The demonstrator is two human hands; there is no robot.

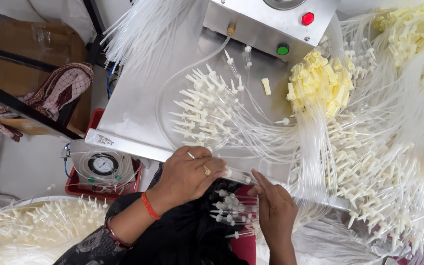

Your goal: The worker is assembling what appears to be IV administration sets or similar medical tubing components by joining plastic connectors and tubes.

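Both hands are working at the near edge of the steel tabletop. The left hand and right hand are each pinching one clear tube, grips clamped. White spiked connectors are crowding beyond, yellow caps far right.

One head-worn view — looking steeply down, close over the steel table.

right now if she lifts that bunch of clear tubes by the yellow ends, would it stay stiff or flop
Probably flop: the clear tubes already sag and curve over the metal table edge. They look thin, so likely light. The yellow ends sit loose in a heap and may tangle or slide apart.
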